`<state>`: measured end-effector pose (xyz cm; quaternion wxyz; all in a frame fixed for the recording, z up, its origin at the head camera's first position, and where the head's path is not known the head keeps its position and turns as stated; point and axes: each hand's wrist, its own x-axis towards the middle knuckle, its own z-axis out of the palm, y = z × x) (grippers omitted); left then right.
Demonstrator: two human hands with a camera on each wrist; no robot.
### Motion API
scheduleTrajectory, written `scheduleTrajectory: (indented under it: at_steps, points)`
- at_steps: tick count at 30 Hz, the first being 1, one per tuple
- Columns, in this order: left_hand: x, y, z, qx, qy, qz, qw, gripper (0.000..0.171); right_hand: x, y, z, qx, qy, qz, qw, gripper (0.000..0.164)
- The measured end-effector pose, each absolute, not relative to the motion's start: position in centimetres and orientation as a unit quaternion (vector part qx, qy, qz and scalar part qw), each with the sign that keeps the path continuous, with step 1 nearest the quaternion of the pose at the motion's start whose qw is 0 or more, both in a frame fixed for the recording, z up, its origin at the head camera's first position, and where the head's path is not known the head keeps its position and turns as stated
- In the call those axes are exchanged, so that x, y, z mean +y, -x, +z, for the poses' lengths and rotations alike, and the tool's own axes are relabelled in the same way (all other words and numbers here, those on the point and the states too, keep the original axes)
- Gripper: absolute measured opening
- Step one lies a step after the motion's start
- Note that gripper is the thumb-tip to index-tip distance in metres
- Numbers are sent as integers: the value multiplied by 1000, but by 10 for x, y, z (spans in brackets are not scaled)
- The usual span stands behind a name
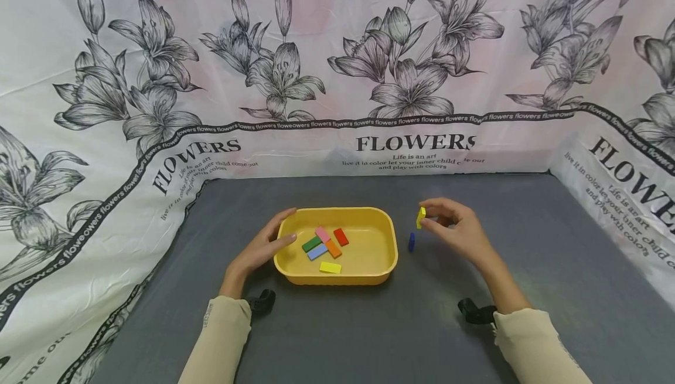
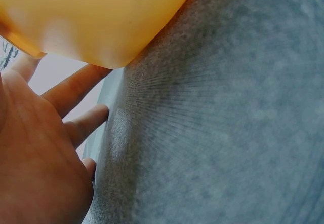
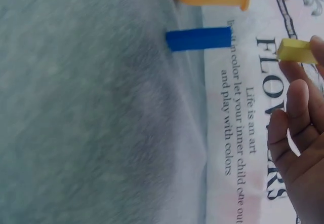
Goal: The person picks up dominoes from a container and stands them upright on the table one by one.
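Observation:
A yellow tray (image 1: 337,279) sits on the dark table, with several small coloured blocks lying in it. My left hand (image 1: 267,244) grips its left rim, thumb over the edge and other fingers along the outside; the left wrist view shows that hand (image 2: 40,138) against the tray wall (image 2: 101,21). Between thumb and fingertips, my right hand (image 1: 456,228) pinches a yellow block (image 1: 420,218) upright in the air. Just below and left of it, a blue block (image 1: 412,242) stands on end on the table, apart from the hand (image 3: 304,127) in the right wrist view.
In the tray lie a green block (image 1: 312,244), a pink block (image 1: 322,234), a red block (image 1: 341,237), an orange block (image 1: 333,248), a light blue block (image 1: 317,252) and another yellow block (image 1: 330,268). A flower-printed cloth (image 1: 316,149) rises behind the table.

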<state>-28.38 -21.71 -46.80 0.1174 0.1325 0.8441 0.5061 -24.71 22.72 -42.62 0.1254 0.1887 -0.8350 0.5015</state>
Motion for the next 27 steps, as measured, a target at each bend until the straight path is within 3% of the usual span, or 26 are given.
scheduleTrajectory:
  at_steps: [11, 27]
  points:
    - [-218, 283, -469, 846, -134, 504, 113, 66, 238, 242, -440, -877, -127, 462, 39, 33]
    - [-216, 283, -467, 845, -127, 507, 117, 65, 240, 249, -456, -883, -148, 443, -34, 28]
